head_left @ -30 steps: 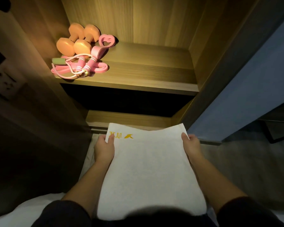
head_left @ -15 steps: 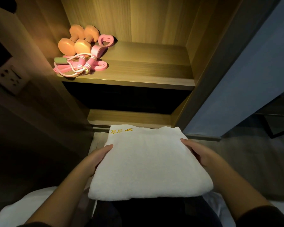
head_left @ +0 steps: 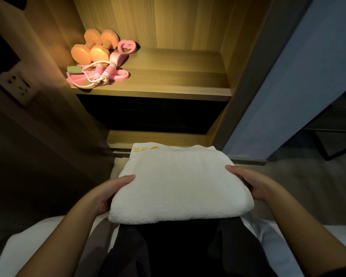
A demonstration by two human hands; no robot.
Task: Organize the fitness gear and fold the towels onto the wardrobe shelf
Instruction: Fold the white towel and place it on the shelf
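A folded white towel (head_left: 178,184) with yellow embroidery at its far edge lies across my lap in front of the wardrobe. My left hand (head_left: 106,194) grips its left side, thumb on top and fingers underneath. My right hand (head_left: 252,182) grips its right side the same way. On the lit wooden shelf (head_left: 178,82) above, at the left, sit two orange dumbbells (head_left: 92,48), a pink heart-shaped grip band (head_left: 124,48) and a pink skipping rope (head_left: 96,74) in a loose pile.
The right part of the shelf is bare wood. Below it is a dark compartment (head_left: 152,114) and a lower ledge (head_left: 158,138). A wall socket (head_left: 18,86) is at the left, a blue wall (head_left: 284,96) at the right, white bedding (head_left: 38,246) beneath me.
The towel went from one long layer to a doubled fold, its near end brought up. My hands moved from its far corners to its sides.
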